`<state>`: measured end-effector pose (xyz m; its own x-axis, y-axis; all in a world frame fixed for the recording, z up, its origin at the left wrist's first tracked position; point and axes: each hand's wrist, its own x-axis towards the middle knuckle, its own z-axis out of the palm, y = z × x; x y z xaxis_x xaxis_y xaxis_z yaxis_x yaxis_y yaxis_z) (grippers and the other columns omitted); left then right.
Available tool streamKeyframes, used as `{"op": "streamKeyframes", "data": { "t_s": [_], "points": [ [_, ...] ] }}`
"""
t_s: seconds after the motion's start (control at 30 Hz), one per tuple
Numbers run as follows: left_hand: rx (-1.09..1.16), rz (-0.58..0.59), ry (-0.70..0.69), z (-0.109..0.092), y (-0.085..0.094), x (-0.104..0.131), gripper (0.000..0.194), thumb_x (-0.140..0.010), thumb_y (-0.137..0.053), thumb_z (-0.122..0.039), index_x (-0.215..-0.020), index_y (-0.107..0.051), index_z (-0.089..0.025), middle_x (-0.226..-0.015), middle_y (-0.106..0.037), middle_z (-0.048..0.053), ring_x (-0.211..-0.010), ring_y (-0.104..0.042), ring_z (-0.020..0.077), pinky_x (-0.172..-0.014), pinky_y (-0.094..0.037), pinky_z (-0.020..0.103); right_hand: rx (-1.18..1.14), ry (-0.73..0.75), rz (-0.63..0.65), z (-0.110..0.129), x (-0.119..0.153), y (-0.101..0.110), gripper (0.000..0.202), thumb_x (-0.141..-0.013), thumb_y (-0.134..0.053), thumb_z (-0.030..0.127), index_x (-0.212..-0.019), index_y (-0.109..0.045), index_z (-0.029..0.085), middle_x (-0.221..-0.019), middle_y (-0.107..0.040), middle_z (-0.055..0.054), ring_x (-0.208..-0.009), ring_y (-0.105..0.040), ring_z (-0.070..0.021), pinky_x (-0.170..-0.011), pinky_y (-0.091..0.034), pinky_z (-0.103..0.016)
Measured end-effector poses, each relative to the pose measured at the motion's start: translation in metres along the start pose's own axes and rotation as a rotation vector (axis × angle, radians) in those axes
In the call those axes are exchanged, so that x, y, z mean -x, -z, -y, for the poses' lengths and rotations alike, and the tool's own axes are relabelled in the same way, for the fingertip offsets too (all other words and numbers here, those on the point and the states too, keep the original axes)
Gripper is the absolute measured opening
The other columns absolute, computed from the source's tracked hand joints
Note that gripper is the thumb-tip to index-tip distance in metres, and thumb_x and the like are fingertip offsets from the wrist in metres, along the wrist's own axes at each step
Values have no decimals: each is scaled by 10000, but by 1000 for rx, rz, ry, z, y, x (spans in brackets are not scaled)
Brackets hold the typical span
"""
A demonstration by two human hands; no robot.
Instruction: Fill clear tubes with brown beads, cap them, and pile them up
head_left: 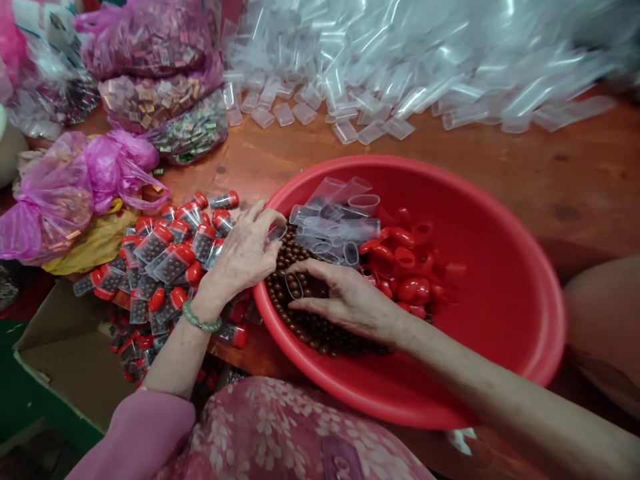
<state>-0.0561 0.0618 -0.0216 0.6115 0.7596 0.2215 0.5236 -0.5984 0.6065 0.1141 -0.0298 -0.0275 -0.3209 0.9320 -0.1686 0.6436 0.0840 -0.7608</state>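
Observation:
My left hand (247,252), with a green bead bracelet at the wrist, is curled at the left rim of a red basin (490,267). A transparent plastic tube (277,233) pokes out from its fingers, mostly hidden by them. Over a heap of brown round beads (320,339) in the basin, my right hand (345,297) pinches another transparent tube (294,286) between thumb and fingers, its oval mouth facing left. Loose transparent tubes (345,230) lie in the basin behind the beads. Beside them are piled red plastic caps (413,267).
Left of the basin lie many capped tubes filled with dark beads (170,263), some spilling toward a cardboard box (60,353). Pink bags (150,47) of small pieces stand at the back left. A large heap of transparent tubes (400,73) covers the table's back.

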Motion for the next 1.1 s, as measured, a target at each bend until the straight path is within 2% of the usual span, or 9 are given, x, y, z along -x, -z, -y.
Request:
{"op": "streamKeyframes", "data": {
  "t_s": [0.1, 0.2, 0.23, 0.3, 0.4, 0.57, 0.77, 0.9, 1.1],
  "points": [
    [-21, -106, -46, -7, 5, 7, 256, -830, -565, -157, -1086, -563, -149, -1361, -493, 164, -1322, -423, 299, -1081, -369, 536, -160, 98, -93, 2, 7, 6, 288, -784, -683, 298, -1041, -595, 202, -1030, -653, -50, -952, -612, -198, -843, -502, -352],
    [113, -191, -92, -24, 12, 22, 284, -895, -502, -189, -1175, -536, -156, -1394, -484, 157, -1353, -402, 264, -1114, -343, 527, -166, 182, -181, 7, 13, 15, 295, -776, -708, 317, -1036, -607, 220, -1064, -617, -62, -981, -598, -198, -857, -505, -366],
    [197, -160, -95, -31, 15, 28, 321, -898, -509, -203, -1216, -518, -161, -1395, -490, 155, -1342, -423, 251, -1117, -353, 506, -161, 210, -203, 9, 14, 19, 289, -777, -711, 321, -1030, -611, 223, -1048, -611, -59, -965, -599, -191, -849, -508, -360],
    [376, -5, -61, -43, 17, 38, 448, -882, -554, -237, -1314, -457, -166, -1400, -494, 157, -1316, -462, 243, -1106, -390, 464, -152, 258, -220, 15, 17, 26, 258, -796, -698, 321, -1022, -618, 225, -998, -613, -50, -916, -602, -174, -825, -511, -337],
    [588, 199, 71, -55, 16, 45, 568, -880, -569, -277, -1401, -380, -153, -1416, -486, 161, -1298, -485, 246, -1084, -422, 439, -153, 274, -185, 24, 21, 35, 195, -838, -653, 308, -1006, -624, 215, -947, -633, -45, -852, -609, -155, -779, -510, -297],
    [840, 337, 171, -58, 13, 39, 514, -893, -561, -312, -1379, -457, -178, -1362, -555, 118, -1236, -543, 238, -1066, -424, 414, -153, 242, -150, 32, 28, 44, 174, -837, -651, 308, -976, -648, 204, -896, -669, -38, -803, -628, -154, -722, -513, -268],
    [1012, 343, 196, -60, 9, 35, 425, -875, -560, -213, -1300, -565, -205, -1248, -645, 83, -1140, -609, 214, -1016, -456, 362, -123, 239, -237, 34, 36, 49, 225, -848, -632, 283, -1058, -645, 204, -814, -689, -17, -665, -629, -127, -604, -514, -234],
    [1012, 323, 189, -59, 7, 35, 385, -870, -562, -189, -1252, -606, -199, -1179, -681, 84, -1103, -628, 222, -979, -480, 370, -81, 307, -227, 34, 35, 50, 258, -862, -615, 234, -1118, -610, 208, -935, -708, -44, -796, -665, -143, -709, -527, -246],
    [1001, 363, 155, -56, 8, 33, 381, -881, -559, -201, -1261, -594, -204, -1243, -648, 80, -1135, -609, 213, -1013, -455, 374, 7, 345, -232, 35, 33, 49, 58, -883, -580, 225, -919, -617, 200, -775, -648, -18, -676, -609, -121, -616, -490, -222]
  ]
}}
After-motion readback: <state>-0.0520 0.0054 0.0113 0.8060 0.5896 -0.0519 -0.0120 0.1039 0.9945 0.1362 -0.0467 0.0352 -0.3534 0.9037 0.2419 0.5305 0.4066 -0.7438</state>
